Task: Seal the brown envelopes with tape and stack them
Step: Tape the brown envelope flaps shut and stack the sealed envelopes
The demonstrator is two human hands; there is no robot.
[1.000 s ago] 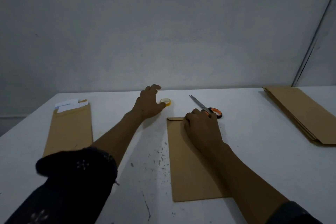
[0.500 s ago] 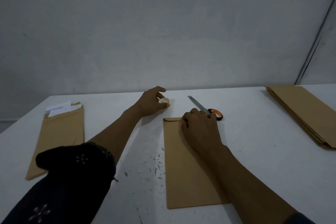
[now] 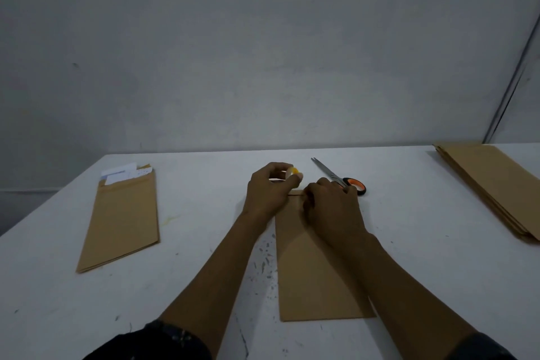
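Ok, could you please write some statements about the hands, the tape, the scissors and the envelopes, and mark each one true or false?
1. The left hand holds the tape roll. True.
2. The scissors are in the right hand. False: they lie on the table behind it.
3. The right hand rests on the middle envelope. True.
4. White papers stick out of the left envelope. True.
5. The envelope stack lies at the far left. False: far right.

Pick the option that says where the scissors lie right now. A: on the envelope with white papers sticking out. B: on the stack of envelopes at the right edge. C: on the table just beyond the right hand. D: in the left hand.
C: the scissors lie flat on the white table, their orange-and-black handle just past the right hand.
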